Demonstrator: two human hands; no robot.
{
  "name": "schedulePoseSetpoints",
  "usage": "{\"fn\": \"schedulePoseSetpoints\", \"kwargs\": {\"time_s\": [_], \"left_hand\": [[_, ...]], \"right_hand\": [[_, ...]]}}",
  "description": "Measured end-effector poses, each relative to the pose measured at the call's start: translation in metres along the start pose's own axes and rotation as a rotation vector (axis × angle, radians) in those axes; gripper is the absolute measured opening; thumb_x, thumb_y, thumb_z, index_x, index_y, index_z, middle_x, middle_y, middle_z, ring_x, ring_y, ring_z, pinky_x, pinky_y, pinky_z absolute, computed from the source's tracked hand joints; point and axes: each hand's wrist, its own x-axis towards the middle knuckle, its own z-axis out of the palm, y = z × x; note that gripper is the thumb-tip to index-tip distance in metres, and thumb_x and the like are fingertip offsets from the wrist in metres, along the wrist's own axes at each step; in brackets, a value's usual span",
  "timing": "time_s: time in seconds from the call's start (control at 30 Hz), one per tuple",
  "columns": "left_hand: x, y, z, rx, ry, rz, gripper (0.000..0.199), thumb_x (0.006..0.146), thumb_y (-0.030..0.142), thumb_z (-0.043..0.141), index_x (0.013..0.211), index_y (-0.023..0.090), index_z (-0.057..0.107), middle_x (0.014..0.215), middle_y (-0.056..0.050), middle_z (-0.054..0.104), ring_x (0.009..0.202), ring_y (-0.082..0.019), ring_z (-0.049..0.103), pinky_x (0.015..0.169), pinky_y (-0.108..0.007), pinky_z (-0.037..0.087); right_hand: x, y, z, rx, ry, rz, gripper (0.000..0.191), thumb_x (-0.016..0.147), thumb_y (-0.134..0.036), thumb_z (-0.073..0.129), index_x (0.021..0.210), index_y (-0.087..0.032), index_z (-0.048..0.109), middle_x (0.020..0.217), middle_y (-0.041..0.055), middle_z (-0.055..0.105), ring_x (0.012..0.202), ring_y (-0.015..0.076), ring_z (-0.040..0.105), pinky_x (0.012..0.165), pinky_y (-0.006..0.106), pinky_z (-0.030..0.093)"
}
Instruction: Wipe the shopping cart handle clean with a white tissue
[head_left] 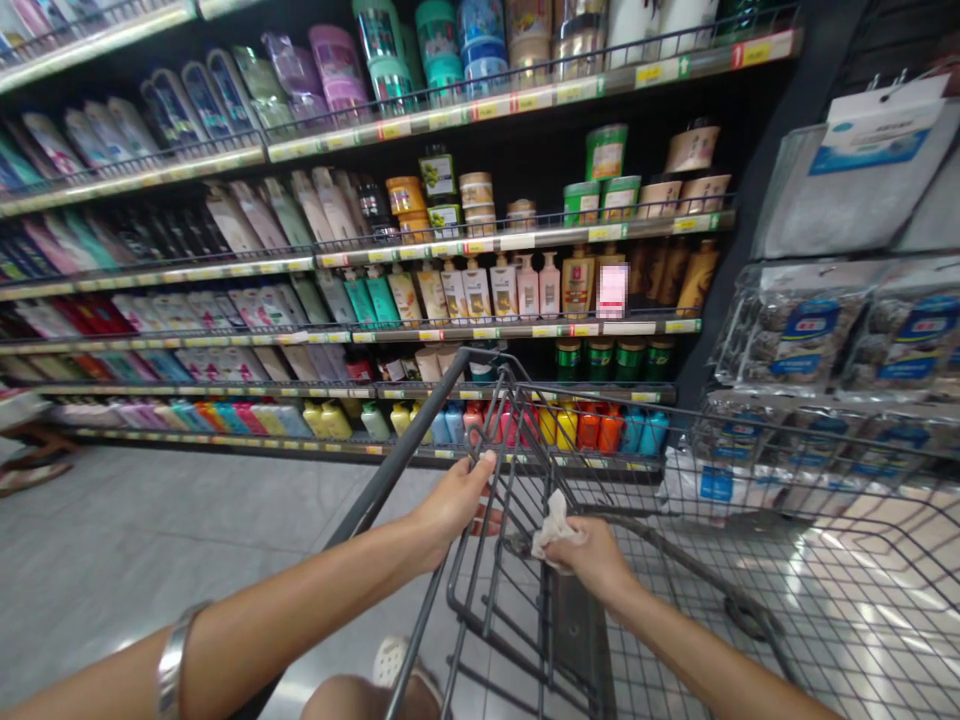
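A grey wire shopping cart (750,480) stands before me, its handle (397,445) slanting across the middle. My left hand (457,500) is closed around the wires of the folding seat panel (491,610), with some fingertips showing between the bars. Over the cart, to the right of that panel, my right hand (596,555) pinches a crumpled whitish tissue (556,530). The tissue is close to the dark bars at the panel's lower side; whether it touches them I cannot tell.
Shelves (465,245) of bottles and jars with price tags run along the far side. Packaged scrubbers (802,330) and a grey towel (795,200) hang on the right. Below are the grey tiled floor (247,520) and a white shoe (394,660). Another person's foot (37,470) shows at the left edge.
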Motion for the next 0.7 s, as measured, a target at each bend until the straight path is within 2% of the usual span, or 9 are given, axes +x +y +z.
{"fn": "schedulePoseSetpoints", "kwargs": {"time_s": [0.1,0.23,0.33,0.43,0.5,0.7], "left_hand": [[-0.001,0.001,0.000,0.006,0.009,-0.002,0.030,0.089,0.045,0.038,0.098,0.017,0.047,0.084,-0.003,0.054,0.058,-0.011,0.056,0.058,-0.026,0.048],[-0.001,0.003,-0.001,0.016,0.014,-0.013,0.029,0.089,0.044,0.039,0.098,0.018,0.048,0.086,-0.003,0.054,0.059,-0.011,0.057,0.059,-0.026,0.049],[-0.001,0.003,-0.001,0.018,0.018,-0.014,0.026,0.089,0.041,0.041,0.099,0.018,0.048,0.089,-0.004,0.055,0.058,-0.010,0.057,0.059,-0.027,0.049],[-0.001,0.004,0.000,0.012,0.019,-0.001,0.021,0.087,0.036,0.046,0.099,0.018,0.049,0.091,-0.004,0.057,0.057,-0.010,0.057,0.059,-0.027,0.050],[-0.002,0.005,0.001,0.007,0.015,0.007,0.017,0.086,0.030,0.048,0.098,0.018,0.049,0.092,-0.004,0.058,0.056,-0.009,0.057,0.058,-0.026,0.050],[0.000,0.004,0.002,0.024,-0.027,0.015,0.012,0.079,0.015,0.050,0.090,0.015,0.053,0.079,-0.003,0.060,0.057,-0.011,0.059,0.055,-0.024,0.049]], "right_hand": [[0.001,-0.029,0.008,0.072,-0.020,-0.114,0.016,0.053,-0.021,0.062,0.066,-0.013,0.066,0.059,0.0007,0.064,0.052,0.0137,0.054,0.053,0.024,0.038],[0.007,-0.071,0.022,-0.012,-0.011,-0.342,0.014,0.063,-0.023,0.059,0.070,-0.013,0.066,0.063,0.0004,0.063,0.058,0.0142,0.053,0.056,0.024,0.038],[0.010,-0.083,0.031,-0.071,0.062,-0.518,0.016,0.071,-0.022,0.054,0.074,-0.015,0.068,0.074,0.0024,0.063,0.070,0.0155,0.055,0.065,0.025,0.041],[0.009,-0.074,0.034,-0.094,0.067,-0.660,0.024,0.076,-0.017,0.049,0.089,-0.018,0.070,0.094,0.0053,0.062,0.088,0.0167,0.056,0.079,0.027,0.042],[0.009,-0.061,0.032,-0.137,0.042,-0.695,0.030,0.077,-0.013,0.047,0.096,-0.020,0.069,0.099,0.0059,0.061,0.094,0.0166,0.055,0.085,0.028,0.041],[0.018,-0.015,0.011,-0.336,0.113,-0.547,0.024,0.071,-0.008,0.048,0.071,-0.016,0.070,0.085,0.0068,0.062,0.083,0.0168,0.058,0.077,0.027,0.044]]}}
